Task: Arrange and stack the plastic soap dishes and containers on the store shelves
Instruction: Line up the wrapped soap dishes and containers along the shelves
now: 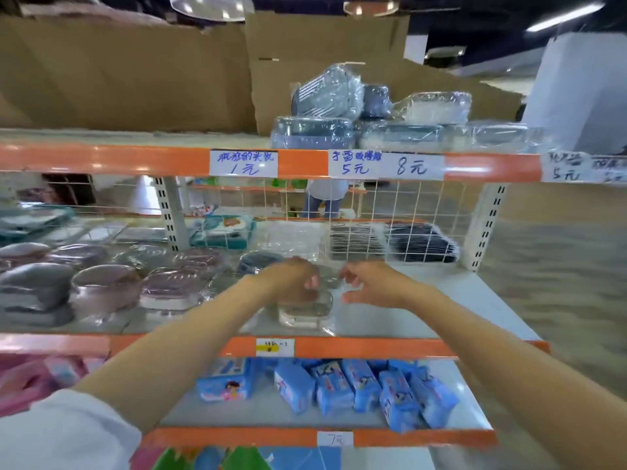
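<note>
Soap dish (307, 308) under left grip (291, 281)

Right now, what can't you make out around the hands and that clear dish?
- Head view: left hand covers the clear dish top; grip unclear.
- Right hand is motion-blurred; contact with the dish uncertain.
- Small price tag on the shelf edge: writing too small.
- Left-edge dishes blurred.

blue packets (339, 385) on lower shelf, handwritten price labels (243, 163), cardboard boxes (129, 79) behind
</note>
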Available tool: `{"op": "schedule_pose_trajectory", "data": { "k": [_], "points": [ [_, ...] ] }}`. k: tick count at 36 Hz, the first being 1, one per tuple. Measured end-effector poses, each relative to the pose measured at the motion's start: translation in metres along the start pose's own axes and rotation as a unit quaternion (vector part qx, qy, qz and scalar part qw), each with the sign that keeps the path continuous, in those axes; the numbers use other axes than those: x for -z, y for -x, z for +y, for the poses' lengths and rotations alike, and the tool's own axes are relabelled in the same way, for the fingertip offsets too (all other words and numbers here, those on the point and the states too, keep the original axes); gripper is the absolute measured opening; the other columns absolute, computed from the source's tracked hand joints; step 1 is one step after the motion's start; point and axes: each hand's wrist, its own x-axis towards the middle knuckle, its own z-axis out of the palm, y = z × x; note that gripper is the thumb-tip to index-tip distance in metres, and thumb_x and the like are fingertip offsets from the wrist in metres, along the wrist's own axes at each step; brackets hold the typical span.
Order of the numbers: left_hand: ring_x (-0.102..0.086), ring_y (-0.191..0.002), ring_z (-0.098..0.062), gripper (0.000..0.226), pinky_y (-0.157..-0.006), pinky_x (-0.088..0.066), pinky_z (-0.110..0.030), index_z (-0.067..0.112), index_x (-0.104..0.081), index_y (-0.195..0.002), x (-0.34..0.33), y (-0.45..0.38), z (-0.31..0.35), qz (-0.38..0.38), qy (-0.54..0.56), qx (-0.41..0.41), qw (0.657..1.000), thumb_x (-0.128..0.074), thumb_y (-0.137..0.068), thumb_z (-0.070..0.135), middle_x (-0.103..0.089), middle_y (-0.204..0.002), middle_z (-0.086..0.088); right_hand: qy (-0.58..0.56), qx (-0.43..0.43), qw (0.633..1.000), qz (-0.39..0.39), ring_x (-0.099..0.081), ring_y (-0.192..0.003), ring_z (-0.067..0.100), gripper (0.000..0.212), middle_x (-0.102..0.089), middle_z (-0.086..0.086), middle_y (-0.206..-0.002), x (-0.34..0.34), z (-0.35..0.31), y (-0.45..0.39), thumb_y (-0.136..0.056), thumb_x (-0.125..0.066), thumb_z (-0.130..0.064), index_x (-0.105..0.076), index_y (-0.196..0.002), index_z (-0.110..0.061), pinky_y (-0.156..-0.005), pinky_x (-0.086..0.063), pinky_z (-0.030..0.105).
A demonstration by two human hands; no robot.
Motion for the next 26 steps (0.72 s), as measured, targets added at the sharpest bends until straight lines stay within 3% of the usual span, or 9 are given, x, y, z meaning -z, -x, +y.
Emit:
{"op": "schedule_pose_trajectory", "data": {
  "k": [5, 11, 16, 23, 26],
  "points": [
    [-0.061, -0.094, -0.022, 0.018, -0.084, -0.051, -0.036, 0.014, -0.066, -0.100, 0.048, 0.031, 0.020, 0.058, -0.016, -0.027, 0.998, -0.056, -0.087, 0.023, -0.068, -0.100, -0.003, 0.014, 0.036, 0.999, 0.037, -0.054, -0.100, 0.015, 0.047, -0.060, 0.004, -0.116, 0.034, -0.025, 0.024, -0.086, -0.069, -0.029, -0.053, -0.126, -0.011, -0.088, -0.043, 0.025],
    [-0.062, -0.079, -0.013, 0.012, -0.075, -0.050, -0.025, 0.009, -0.068, -0.092, 0.118, 0.053, 0.031, 0.196, 0.038, -0.079, 0.977, -0.063, -0.088, 0.020, -0.069, -0.088, -0.002, 0.031, 0.081, 0.991, 0.099, -0.055, -0.099, 0.012, 0.046, -0.059, 0.000, -0.113, 0.094, -0.051, 0.040, -0.085, -0.069, -0.031, -0.054, -0.125, -0.014, -0.084, -0.042, 0.019],
    [-0.058, -0.076, -0.015, 0.013, -0.073, -0.047, -0.028, 0.011, -0.068, -0.090, 0.172, 0.053, 0.029, 0.298, 0.017, -0.072, 0.952, -0.065, -0.087, 0.023, -0.065, -0.082, 0.000, 0.019, 0.093, 0.985, 0.147, -0.058, -0.094, 0.011, 0.047, -0.060, -0.003, -0.104, 0.140, -0.062, 0.034, -0.083, -0.071, -0.032, -0.056, -0.123, -0.014, -0.086, -0.047, 0.023],
    [-0.060, -0.086, -0.022, 0.018, -0.080, -0.049, -0.036, 0.006, -0.066, -0.094, 0.212, 0.034, 0.009, 0.338, 0.015, -0.055, 0.939, -0.065, -0.088, 0.023, -0.065, -0.090, -0.006, 0.058, 0.088, 0.974, 0.199, -0.055, -0.100, 0.010, 0.049, -0.059, 0.000, -0.115, 0.186, -0.062, 0.007, -0.085, -0.069, -0.031, -0.054, -0.128, -0.013, -0.081, -0.039, 0.016],
    [-0.057, -0.095, -0.023, 0.030, -0.083, -0.047, -0.034, 0.006, -0.062, -0.108, 0.221, 0.016, 0.000, 0.307, 0.012, -0.042, 0.951, -0.063, -0.090, 0.030, -0.063, -0.104, -0.009, 0.076, 0.074, 0.971, 0.216, -0.054, -0.102, 0.012, 0.051, -0.057, 0.003, -0.120, 0.200, -0.059, -0.011, -0.086, -0.069, -0.031, -0.053, -0.130, -0.011, -0.085, -0.038, 0.017]
  ]
}}
